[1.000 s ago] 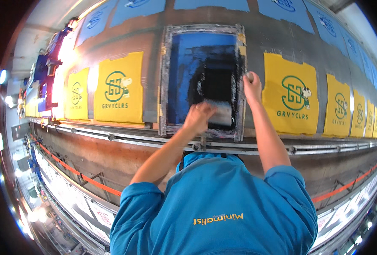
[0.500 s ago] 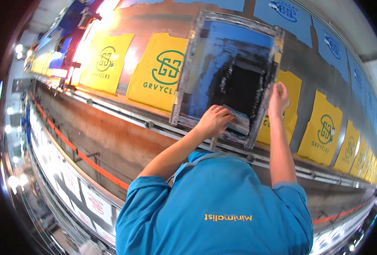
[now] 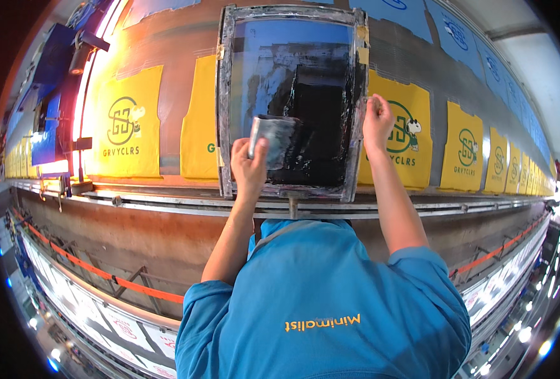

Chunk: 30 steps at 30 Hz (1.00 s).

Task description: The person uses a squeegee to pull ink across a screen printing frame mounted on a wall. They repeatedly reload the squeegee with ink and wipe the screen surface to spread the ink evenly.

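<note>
My left hand is closed on a squeegee, a flat ink-smeared blade with a pale edge, tilted over the left part of the printing screen. The screen frame is tall and tape-wrapped. Black ink covers much of its blue mesh, thickest at the right and lower part. Just outside the frame's right side, my right hand is raised with its fingers curled together. Whether anything is in those fingers cannot be made out. Beneath that hand lies a yellow printed shirt piece with a green emblem and a black-and-white cartoon figure.
More yellow printed pieces lie in a row along the long table, with blue pieces on its far side. A metal rail runs along the near edge. A glowing heater and blue machine stand at left. An orange bar crosses behind me.
My left hand has gone from the screen's lower edge to its left side, lifting the squeegee there. My right hand stays by the frame's right side. The whole view has turned.
</note>
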### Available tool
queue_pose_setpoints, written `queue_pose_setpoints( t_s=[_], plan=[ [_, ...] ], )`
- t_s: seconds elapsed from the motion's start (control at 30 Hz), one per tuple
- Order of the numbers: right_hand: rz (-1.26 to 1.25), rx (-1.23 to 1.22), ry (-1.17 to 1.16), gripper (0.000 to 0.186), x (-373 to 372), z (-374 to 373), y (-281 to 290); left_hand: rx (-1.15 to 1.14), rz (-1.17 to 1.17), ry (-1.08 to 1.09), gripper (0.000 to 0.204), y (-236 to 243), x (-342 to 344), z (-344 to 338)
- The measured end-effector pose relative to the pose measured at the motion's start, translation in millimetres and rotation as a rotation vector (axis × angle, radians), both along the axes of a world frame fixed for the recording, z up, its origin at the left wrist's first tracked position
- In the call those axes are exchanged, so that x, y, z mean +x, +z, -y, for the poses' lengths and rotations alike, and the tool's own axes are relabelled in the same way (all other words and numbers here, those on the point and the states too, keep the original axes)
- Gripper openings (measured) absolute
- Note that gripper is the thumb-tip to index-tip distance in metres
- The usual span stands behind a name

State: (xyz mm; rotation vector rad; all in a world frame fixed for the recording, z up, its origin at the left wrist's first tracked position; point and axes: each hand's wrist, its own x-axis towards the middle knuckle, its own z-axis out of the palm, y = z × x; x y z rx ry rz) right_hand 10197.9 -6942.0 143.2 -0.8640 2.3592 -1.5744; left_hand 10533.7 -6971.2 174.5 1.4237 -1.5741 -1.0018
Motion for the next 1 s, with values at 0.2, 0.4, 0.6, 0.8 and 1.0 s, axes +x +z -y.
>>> queue_pose_setpoints(
  t_s=[0.2, 0.4, 0.6, 0.8, 1.0],
  plan=[
    [0.013, -0.03, -0.017, 0.028, 0, -12, 66, 0.263, -0.474, 0.151, 0.059, -46, 44, 52],
    [0.487, -0.198, -0.132, 0.024, 4, -34, 103, 0.568, -0.647, 0.071, 0.067, -58, 45, 85],
    [1.126, -0.357, -0.157, 0.02, -3, -58, 99, 0.314, -0.349, 0.061, 0.052, 2, 57, 150],
    [1.647, -0.27, 0.334, 0.019, 43, -114, 88, 0.079, -0.087, 0.146, 0.066, 154, 123, 165],
    [1.634, 0.059, 1.086, 0.032, 5, -179, 88, -0.447, 1.057, -0.309, 0.09, 267, 163, 32]
  ],
)
